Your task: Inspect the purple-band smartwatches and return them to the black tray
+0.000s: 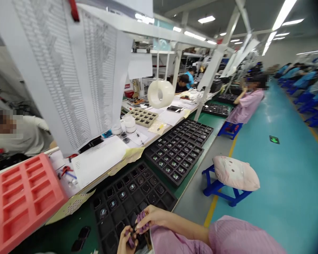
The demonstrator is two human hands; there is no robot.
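Note:
Low in the view, my right hand (pixel 149 219) and my left hand (pixel 127 241) meet close together, fingers bent. Purple coverings that look like finger cots show around the fingertips of both. A small dark piece (pixel 134 231) seems to be pinched between them; its kind is hidden by the fingers. Under and beyond the hands lies a black compartment tray (pixel 118 212). Square watch-like units sit in many of its pockets, several with lit faces (pixel 113 203). Left of the tray, dark pieces (pixel 81 238) rest on the green mat.
Further black trays (pixel 176 183) line the bench to the right. A red foam tray (pixel 46 169) stands at left. Hanging paper sheets (pixel 100 70) and a tape roll (pixel 152 95) are overhead. A cushioned blue stool (pixel 235 173) and a seated co-worker (pixel 247 106) are at right.

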